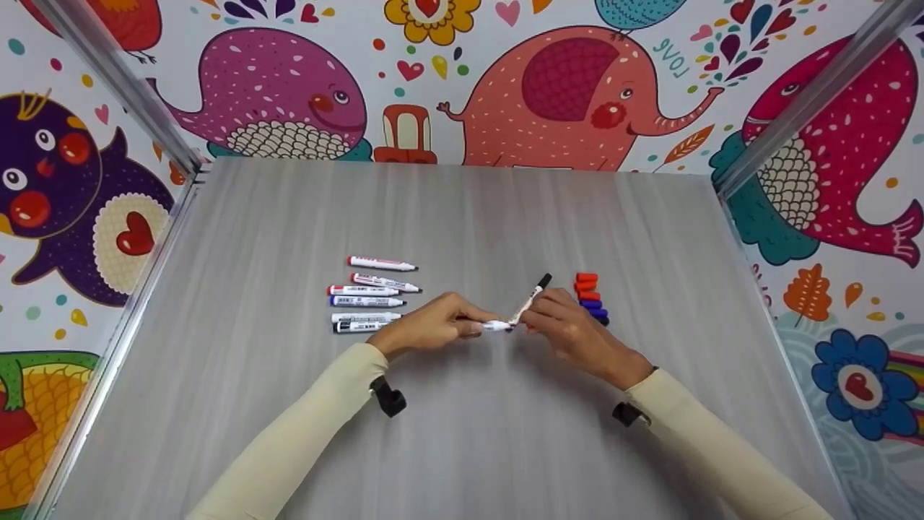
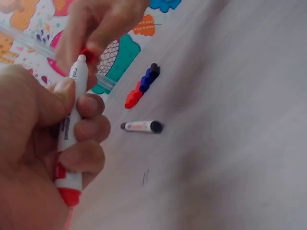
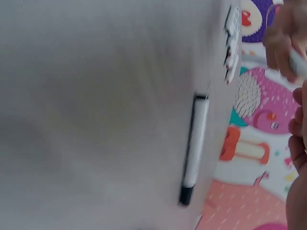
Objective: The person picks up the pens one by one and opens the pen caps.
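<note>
My left hand [image 1: 440, 323] grips a white marker with a red end [image 2: 71, 129], its fingers curled round the barrel. The marker's uncapped tip points at my right hand [image 1: 574, 328]. In the left wrist view, the right hand's fingers pinch a red cap [image 2: 88, 54] right by that tip; whether the two touch I cannot tell. A capped black marker [image 1: 534, 295] lies on the table just beyond the hands, and the right wrist view shows this black marker [image 3: 194, 148] whole. At the right edge of that view both hands are only partly visible.
Left of the hands, several uncapped white markers [image 1: 367, 300] lie in a column, with red, blue and black ends. On the right, a column of loose caps [image 1: 588, 296] runs from red through blue to black. Patterned walls border the grey table [image 1: 462, 217].
</note>
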### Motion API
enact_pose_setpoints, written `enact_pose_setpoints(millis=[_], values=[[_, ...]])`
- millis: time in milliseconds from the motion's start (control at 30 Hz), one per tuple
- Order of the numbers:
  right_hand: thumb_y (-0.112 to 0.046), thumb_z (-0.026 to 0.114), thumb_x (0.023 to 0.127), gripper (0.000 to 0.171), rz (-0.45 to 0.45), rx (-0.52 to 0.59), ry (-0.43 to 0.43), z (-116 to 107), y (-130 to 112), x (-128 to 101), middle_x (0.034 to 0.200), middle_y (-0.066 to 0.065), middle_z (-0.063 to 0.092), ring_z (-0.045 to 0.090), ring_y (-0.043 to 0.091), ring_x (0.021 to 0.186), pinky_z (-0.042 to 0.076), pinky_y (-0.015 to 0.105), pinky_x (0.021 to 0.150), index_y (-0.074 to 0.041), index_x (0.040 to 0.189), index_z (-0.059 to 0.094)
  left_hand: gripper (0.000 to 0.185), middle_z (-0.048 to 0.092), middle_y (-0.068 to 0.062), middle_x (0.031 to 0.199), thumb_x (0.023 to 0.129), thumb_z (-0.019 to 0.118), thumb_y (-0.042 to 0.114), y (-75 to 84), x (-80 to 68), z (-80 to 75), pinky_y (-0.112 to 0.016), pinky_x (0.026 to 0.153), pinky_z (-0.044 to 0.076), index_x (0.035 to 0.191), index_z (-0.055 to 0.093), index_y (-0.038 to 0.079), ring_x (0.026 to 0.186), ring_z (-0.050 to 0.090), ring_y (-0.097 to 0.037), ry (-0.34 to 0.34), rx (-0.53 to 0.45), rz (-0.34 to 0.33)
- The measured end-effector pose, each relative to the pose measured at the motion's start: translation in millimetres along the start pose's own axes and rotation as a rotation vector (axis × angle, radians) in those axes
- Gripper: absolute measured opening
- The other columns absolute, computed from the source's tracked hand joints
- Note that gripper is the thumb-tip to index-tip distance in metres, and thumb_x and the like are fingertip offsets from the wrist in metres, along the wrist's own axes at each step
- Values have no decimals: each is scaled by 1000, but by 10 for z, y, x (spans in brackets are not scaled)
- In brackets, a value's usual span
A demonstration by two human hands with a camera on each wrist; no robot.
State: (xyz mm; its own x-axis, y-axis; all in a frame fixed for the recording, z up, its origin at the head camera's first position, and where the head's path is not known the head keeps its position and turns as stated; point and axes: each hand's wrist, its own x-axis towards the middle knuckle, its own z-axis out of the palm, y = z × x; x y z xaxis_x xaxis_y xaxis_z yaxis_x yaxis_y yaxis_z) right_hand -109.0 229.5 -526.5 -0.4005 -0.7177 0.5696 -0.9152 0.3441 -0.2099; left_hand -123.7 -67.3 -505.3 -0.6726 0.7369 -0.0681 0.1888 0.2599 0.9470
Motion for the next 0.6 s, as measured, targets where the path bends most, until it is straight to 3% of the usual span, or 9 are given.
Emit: enact_pose_setpoints(millis=[100,200,400,533,600], values=[[-3,80,99,24,47,25,64,-60,92,-124,109,6,72,64,26,106,54,31,93,-2,123,78,33,66,5,83,106,63,-3,-15,-70,-100,-25,67,42,135,79,5,78,56,-23,68,-14,-25],[-11,78,101,24,102,39,122,-73,173,-212,107,6,72,62,25,100,51,28,89,-2,123,78,30,75,-1,92,105,67,0,-40,-102,-173,-27,73,46,132,80,5,87,63,-25,142,23,-27],[8,94,77,42,206,55,187,-33,260,-278,99,5,76,58,25,90,46,31,95,-3,115,81,20,80,-18,102,100,75,0,-124,-96,-230,-33,83,51,119,78,0,89,66,-11,213,97,-6],[12,93,75,36,264,93,224,-26,300,-302,96,5,79,58,26,89,45,32,107,-2,105,81,12,78,-8,96,98,79,1,-179,-106,-260,-32,82,50,110,80,1,87,64,-14,247,181,24],[14,92,76,34,278,110,235,-27,326,-322,97,6,79,59,27,89,45,29,106,-2,104,81,12,75,-6,96,97,80,1,-208,-113,-282,-32,82,51,109,81,1,88,64,-16,270,227,40]])
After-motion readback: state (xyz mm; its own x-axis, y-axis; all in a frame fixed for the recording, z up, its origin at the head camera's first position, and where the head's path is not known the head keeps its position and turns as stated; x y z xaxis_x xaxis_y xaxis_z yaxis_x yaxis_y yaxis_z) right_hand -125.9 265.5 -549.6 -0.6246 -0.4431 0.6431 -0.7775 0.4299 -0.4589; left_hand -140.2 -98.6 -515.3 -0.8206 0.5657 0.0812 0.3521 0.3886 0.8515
